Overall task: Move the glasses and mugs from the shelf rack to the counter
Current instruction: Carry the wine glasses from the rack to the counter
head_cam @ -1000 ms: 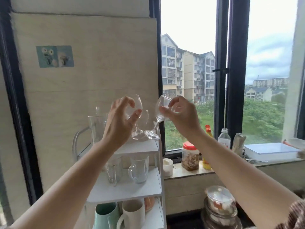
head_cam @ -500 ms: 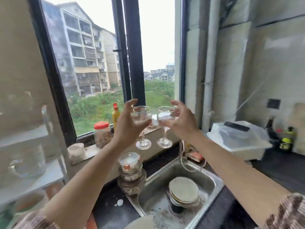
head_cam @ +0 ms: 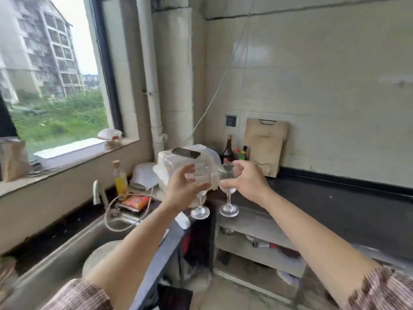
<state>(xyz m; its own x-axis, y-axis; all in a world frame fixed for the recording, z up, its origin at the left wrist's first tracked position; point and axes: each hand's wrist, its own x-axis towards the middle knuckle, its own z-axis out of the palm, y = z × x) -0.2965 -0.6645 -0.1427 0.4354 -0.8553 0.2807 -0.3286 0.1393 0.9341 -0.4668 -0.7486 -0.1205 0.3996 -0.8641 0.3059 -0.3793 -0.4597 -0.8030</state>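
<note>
My left hand (head_cam: 181, 188) grips the bowl of a clear stemmed wine glass (head_cam: 200, 206), held upright in the air. A second clear wine glass (head_cam: 228, 201) hangs upright from my right hand (head_cam: 247, 181), which clasps its bowl. The two glasses are side by side, a little apart, their feet above the left end of the dark counter (head_cam: 335, 204). The shelf rack is out of view.
A steel sink (head_cam: 67, 249) with a faucet (head_cam: 96, 192) lies at lower left. A white lidded box (head_cam: 178, 159) with a phone on it, bottles (head_cam: 228, 149) and a wooden cutting board (head_cam: 264, 145) stand at the counter's back corner. Open shelves (head_cam: 252, 238) sit below the counter.
The view has swung right from the shelf rack, past the window and sink, to the dark counter. Both hands have carried their wine glasses along, still upright.
</note>
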